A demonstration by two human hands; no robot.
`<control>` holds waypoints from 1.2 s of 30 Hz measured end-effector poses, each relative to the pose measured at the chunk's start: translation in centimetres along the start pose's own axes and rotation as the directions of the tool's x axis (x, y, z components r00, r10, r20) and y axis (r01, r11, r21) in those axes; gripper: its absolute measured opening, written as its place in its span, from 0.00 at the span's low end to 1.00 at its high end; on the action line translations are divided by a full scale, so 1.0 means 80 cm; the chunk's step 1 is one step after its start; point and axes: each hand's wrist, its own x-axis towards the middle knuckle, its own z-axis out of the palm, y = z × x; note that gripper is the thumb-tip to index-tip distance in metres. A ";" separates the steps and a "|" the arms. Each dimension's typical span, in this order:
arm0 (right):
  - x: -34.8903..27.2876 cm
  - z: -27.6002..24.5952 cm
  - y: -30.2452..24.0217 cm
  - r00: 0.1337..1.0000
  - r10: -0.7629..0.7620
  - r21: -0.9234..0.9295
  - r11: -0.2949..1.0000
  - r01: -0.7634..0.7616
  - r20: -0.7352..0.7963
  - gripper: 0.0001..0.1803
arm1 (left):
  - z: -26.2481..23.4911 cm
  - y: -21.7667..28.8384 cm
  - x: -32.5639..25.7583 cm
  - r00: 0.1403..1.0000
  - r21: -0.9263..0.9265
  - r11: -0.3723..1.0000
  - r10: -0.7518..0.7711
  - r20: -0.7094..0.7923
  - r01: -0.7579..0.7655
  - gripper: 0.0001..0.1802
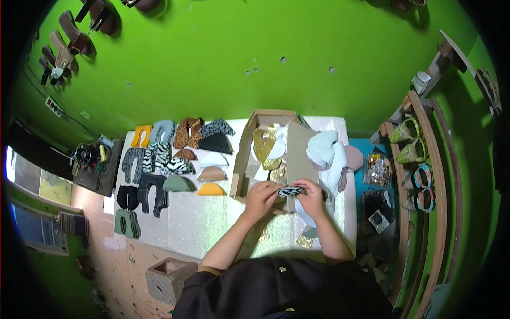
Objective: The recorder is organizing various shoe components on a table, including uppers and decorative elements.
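Observation:
Between both hands, over the near edge of an open cardboard box [241, 175], is a small bundle of black-and-white zebra-striped cut pieces [288, 192]. My left hand [260, 200] pinches its left end and my right hand [311, 198] grips the right end. Gold and white cut scraps [265, 146] lie inside the box. To its right, pale blue-white cut pieces [324, 151] are heaped on the table, some partly behind my right hand. How many layers the bundle has cannot be made out.
Left on the white table [186, 223] sit stacks of U-shaped and half-round pieces, among them grey-black ones [152, 194] and yellow ones [211, 189]. A wooden rack with green sandals [411, 151] stands right. A hollow block-like box [169, 279] is on the floor. Shoes hang on the green wall.

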 end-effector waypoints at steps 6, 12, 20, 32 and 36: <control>-0.031 0.003 -0.028 0.986 0.117 0.093 0.990 -0.106 -0.121 0.12 | -0.040 0.026 -0.078 0.974 0.342 0.917 0.226 -0.025 -0.204 0.19; -0.074 -0.010 -0.052 0.992 -0.016 -0.124 0.992 0.001 -0.123 0.13 | -0.010 0.014 -0.182 0.965 0.372 0.890 0.239 0.109 -0.263 0.17; -0.152 -0.001 -0.046 0.999 -0.002 -0.204 0.979 0.012 0.048 0.07 | 0.001 0.003 -0.230 0.962 0.221 0.975 -0.030 0.273 -0.032 0.18; -0.184 -0.010 -0.005 0.953 0.029 -0.652 0.736 0.183 0.301 0.16 | -0.015 -0.001 -0.224 0.986 0.256 0.952 -0.169 -0.010 0.166 0.27; -0.153 -0.002 -0.034 0.971 -0.028 -0.516 0.843 0.151 0.237 0.15 | -0.007 0.003 -0.188 0.993 0.278 0.955 -0.081 -0.091 0.103 0.25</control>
